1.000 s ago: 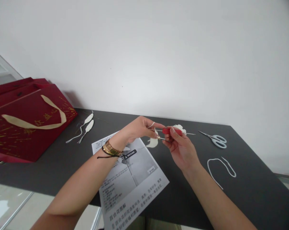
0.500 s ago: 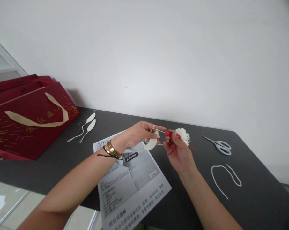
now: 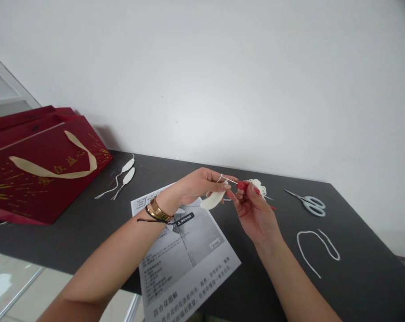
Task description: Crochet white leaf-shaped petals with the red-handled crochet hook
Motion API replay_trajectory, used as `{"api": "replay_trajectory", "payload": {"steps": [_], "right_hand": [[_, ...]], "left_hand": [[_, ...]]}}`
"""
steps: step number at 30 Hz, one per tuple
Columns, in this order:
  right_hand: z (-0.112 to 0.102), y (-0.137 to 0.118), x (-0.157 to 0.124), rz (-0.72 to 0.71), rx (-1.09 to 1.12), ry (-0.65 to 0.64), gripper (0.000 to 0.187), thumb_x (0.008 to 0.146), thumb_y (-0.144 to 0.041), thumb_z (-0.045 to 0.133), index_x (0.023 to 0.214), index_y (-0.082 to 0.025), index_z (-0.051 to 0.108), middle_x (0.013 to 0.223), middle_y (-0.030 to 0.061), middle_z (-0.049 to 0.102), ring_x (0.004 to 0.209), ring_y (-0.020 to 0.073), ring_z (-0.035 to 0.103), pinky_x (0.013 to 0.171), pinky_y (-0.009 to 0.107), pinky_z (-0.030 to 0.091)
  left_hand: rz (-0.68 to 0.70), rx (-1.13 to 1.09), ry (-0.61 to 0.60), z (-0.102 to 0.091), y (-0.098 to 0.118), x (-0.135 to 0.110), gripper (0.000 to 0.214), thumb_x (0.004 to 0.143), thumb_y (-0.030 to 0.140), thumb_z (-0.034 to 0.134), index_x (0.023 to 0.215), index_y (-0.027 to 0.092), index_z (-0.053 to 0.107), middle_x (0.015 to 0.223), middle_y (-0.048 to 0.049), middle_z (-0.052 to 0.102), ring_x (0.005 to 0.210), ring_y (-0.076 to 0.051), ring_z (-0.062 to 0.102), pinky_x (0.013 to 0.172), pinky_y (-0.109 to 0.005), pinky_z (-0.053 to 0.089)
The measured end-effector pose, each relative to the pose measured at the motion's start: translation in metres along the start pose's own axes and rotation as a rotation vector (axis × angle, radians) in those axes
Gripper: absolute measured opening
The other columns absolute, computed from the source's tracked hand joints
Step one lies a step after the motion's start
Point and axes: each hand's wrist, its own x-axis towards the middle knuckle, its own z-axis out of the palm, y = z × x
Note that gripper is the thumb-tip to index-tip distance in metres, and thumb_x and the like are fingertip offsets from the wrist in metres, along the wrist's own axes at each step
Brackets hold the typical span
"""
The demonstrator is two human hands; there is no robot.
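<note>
My left hand (image 3: 205, 185) pinches a white crocheted petal (image 3: 212, 200) between thumb and fingers, with a strand of white yarn looped over its raised index finger. In my right hand (image 3: 252, 205) is a crochet hook (image 3: 242, 185) with a red grip, its thin metal shaft pointing left to the yarn at my left index finger. Behind the right hand lies a bundle of white yarn (image 3: 258, 186), partly hidden. Under my left wrist rests a printed pattern sheet (image 3: 202, 259).
Two finished white petals (image 3: 128, 175) with yarn tails lie at the left of the dark table (image 3: 266, 286). Red gift bags (image 3: 48, 165) stand at the far left. Scissors (image 3: 311, 205) and a loose white yarn piece (image 3: 299, 246) are on the right.
Both hands have shifted slightly right. The hook has moved right with my right hand, and the petal now hangs more tilted below my left fingers.
</note>
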Motion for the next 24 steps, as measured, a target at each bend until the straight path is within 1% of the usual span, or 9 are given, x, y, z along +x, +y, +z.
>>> {"api": "replay_trajectory", "payload": {"steps": [4,7,10,12,15,17,20,22,24], "right_hand": [[-0.001,0.001,-0.002,-0.009,-0.007,-0.009,0.017,0.074,-0.024,0.075,0.087,-0.016,0.069,0.074,-0.002,0.072,0.06,0.0058,0.063,0.061,0.017,0.061],[-0.001,0.002,-0.003,0.0,-0.012,-0.019,0.015,0.074,-0.024,0.074,0.087,-0.017,0.069,0.073,-0.0022,0.071,0.059,0.0058,0.063,0.058,0.016,0.06],[-0.001,0.0,-0.003,-0.005,-0.012,-0.004,0.015,0.074,-0.024,0.075,0.086,-0.017,0.069,0.074,-0.0023,0.072,0.058,0.0053,0.062,0.057,0.015,0.06],[-0.001,-0.001,-0.004,-0.014,-0.016,0.009,0.015,0.074,-0.024,0.075,0.086,-0.017,0.069,0.073,-0.0026,0.071,0.058,0.0053,0.062,0.057,0.015,0.059],[0.0,-0.003,-0.005,-0.018,-0.031,0.01,0.016,0.074,-0.025,0.075,0.086,-0.017,0.069,0.071,-0.0029,0.07,0.058,0.0057,0.062,0.056,0.015,0.06],[0.0,-0.004,-0.005,-0.021,-0.043,0.003,0.017,0.074,-0.025,0.075,0.087,-0.017,0.069,0.071,-0.0026,0.07,0.058,0.0063,0.062,0.054,0.016,0.06],[0.0,-0.003,-0.005,-0.03,-0.057,-0.005,0.018,0.073,-0.025,0.075,0.087,-0.017,0.069,0.071,-0.0022,0.07,0.059,0.0073,0.062,0.052,0.016,0.059],[0.0,-0.002,-0.005,-0.021,-0.056,-0.002,0.017,0.072,-0.025,0.076,0.087,-0.017,0.069,0.07,-0.0024,0.07,0.058,0.0076,0.062,0.053,0.016,0.06],[0.0,-0.001,-0.005,-0.009,-0.048,0.0,0.017,0.072,-0.025,0.076,0.087,-0.018,0.069,0.069,-0.0026,0.069,0.058,0.0076,0.062,0.053,0.016,0.059]], "left_hand": [[-0.023,-0.022,-0.052,-0.003,-0.004,0.002,0.048,0.076,0.021,0.07,0.123,0.021,0.06,0.089,-0.0081,0.072,0.06,-0.013,0.065,0.05,-0.022,0.045],[0.003,0.021,-0.103,-0.004,-0.004,0.003,0.046,0.078,0.02,0.067,0.123,0.019,0.059,0.085,-0.0071,0.071,0.052,-0.008,0.058,0.051,-0.023,0.045],[0.019,0.056,-0.117,-0.003,-0.002,0.004,0.042,0.08,0.019,0.066,0.121,0.017,0.061,0.089,-0.0084,0.071,0.051,-0.006,0.053,0.052,-0.022,0.043],[0.003,0.039,-0.095,-0.002,-0.002,0.002,0.042,0.079,0.018,0.066,0.121,0.018,0.061,0.091,-0.0085,0.072,0.055,-0.007,0.056,0.054,-0.022,0.043],[0.006,-0.005,-0.025,0.0,-0.003,-0.001,0.045,0.077,0.017,0.068,0.121,0.019,0.061,0.089,-0.0069,0.071,0.06,-0.01,0.061,0.054,-0.023,0.044],[0.032,-0.028,0.006,0.002,-0.005,-0.002,0.046,0.075,0.016,0.068,0.121,0.019,0.061,0.083,-0.0044,0.07,0.06,-0.01,0.061,0.054,-0.023,0.044],[0.056,-0.04,0.015,0.004,-0.008,-0.003,0.048,0.073,0.012,0.069,0.119,0.018,0.062,0.074,0.0005,0.064,0.058,-0.009,0.058,0.053,-0.022,0.041],[0.064,-0.055,0.021,0.006,-0.01,-0.004,0.047,0.071,0.009,0.069,0.117,0.017,0.064,0.073,0.0011,0.063,0.061,-0.009,0.058,0.058,-0.022,0.041],[0.069,-0.087,0.056,0.009,-0.012,-0.005,0.045,0.07,0.01,0.071,0.114,0.017,0.065,0.077,-0.0001,0.065,0.065,-0.009,0.059,0.062,-0.023,0.042]]}}
